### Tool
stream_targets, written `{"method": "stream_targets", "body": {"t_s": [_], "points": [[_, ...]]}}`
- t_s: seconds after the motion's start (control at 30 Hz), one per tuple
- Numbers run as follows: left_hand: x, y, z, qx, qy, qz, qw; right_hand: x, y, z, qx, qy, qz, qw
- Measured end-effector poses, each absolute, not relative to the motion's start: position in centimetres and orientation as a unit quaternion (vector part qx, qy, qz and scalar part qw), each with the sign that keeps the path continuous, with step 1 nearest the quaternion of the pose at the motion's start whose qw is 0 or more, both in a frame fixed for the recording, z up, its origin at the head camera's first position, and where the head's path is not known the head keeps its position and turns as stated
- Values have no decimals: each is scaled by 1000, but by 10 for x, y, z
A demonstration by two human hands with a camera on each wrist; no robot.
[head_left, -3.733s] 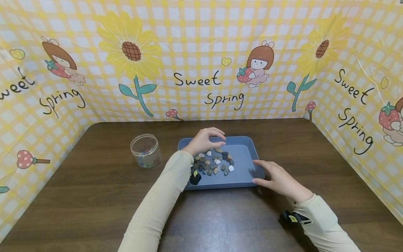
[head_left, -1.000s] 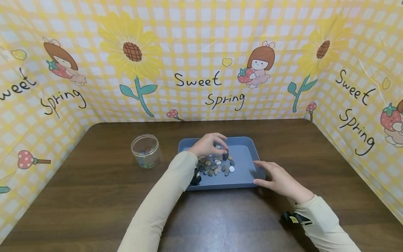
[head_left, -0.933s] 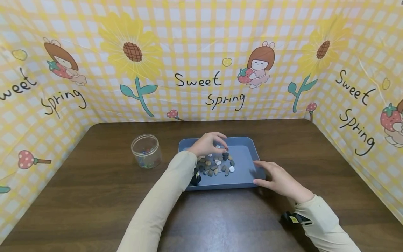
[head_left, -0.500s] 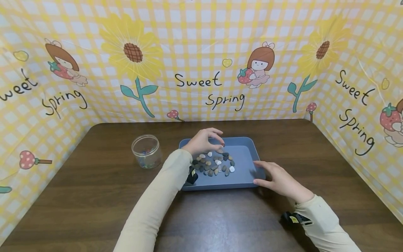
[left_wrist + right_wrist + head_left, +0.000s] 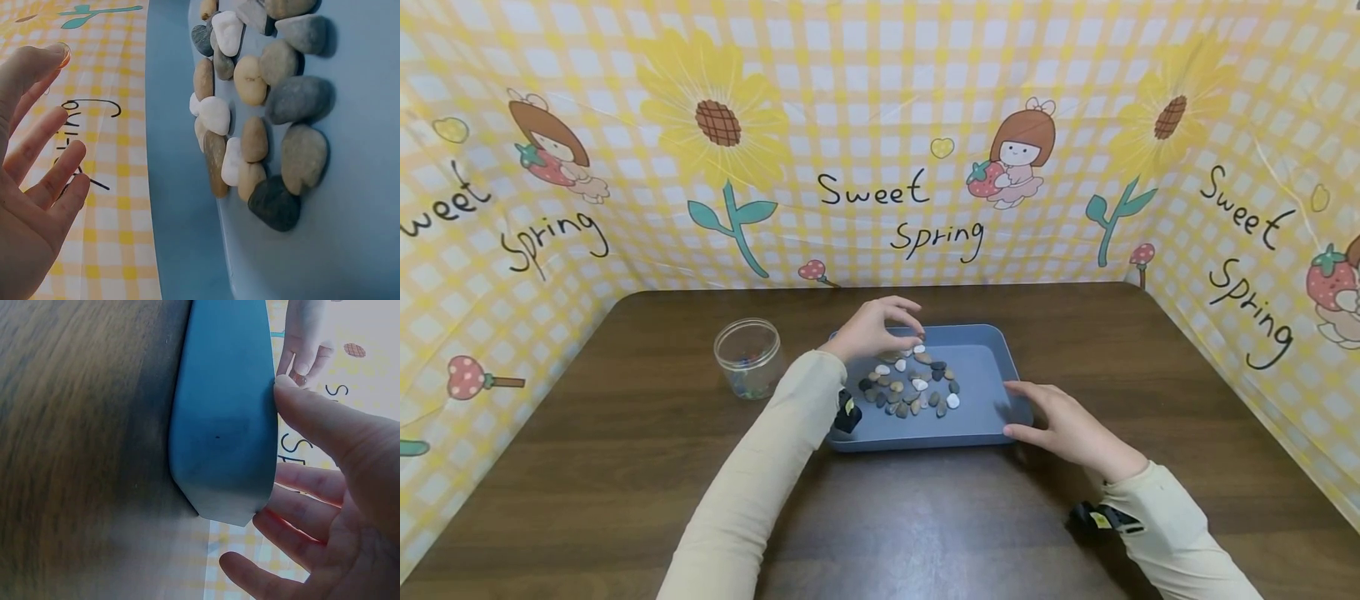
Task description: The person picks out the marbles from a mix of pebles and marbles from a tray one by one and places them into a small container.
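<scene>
My left hand (image 5: 872, 329) is over the back left of a blue tray (image 5: 988, 375), its thumb and forefinger pinching a small, clear amber-coloured glass bead (image 5: 65, 56). The other fingers are spread apart. Grey, brown and white pebbles (image 5: 921, 385) lie clustered in the left and middle of the tray, several touching one another. In the head view the left hand and sleeve cover the tray's left side. At the tray's right end, my right hand (image 5: 1071, 425) touches the rim with thumb and fingertips, fingers spread and only slightly bent.
A clear open jar (image 5: 747, 343) stands left of the tray, with small coloured beads (image 5: 748, 385) at its bottom. Both rest on a dark wooden table (image 5: 917, 525). A yellow checked cloth (image 5: 865, 100) walls in the back and sides.
From above the dark pebbles in the tray's middle, my left hand has risen and moved back and left with the bead between its fingertips. My right hand has stayed at the tray's end.
</scene>
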State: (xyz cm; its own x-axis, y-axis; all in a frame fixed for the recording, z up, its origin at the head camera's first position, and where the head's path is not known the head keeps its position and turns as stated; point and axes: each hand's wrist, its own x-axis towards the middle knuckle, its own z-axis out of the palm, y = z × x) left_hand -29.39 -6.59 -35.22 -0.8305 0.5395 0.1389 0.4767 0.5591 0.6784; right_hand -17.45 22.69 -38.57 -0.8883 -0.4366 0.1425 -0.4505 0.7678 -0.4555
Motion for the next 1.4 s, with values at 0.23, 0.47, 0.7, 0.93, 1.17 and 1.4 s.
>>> {"method": "stream_targets", "body": {"t_s": [0.23, 0.47, 0.7, 0.93, 1.17, 1.4], "points": [[-291, -71, -347, 277, 882, 378, 45, -174, 226, -385, 235, -940, 247, 11], [-289, -76, -344, 274, 883, 379, 48, -173, 226, -384, 236, -940, 245, 12], [-290, -81, -344, 282, 882, 377, 34, -173, 226, -384, 236, -940, 245, 11], [-289, -87, -344, 278, 884, 374, 29, -174, 226, -384, 236, -940, 245, 12], [-288, -91, -342, 276, 887, 369, 21, -173, 226, -385, 235, -940, 247, 13], [-288, -95, -341, 285, 888, 361, 4, -173, 226, -384, 234, -941, 246, 11]]}}
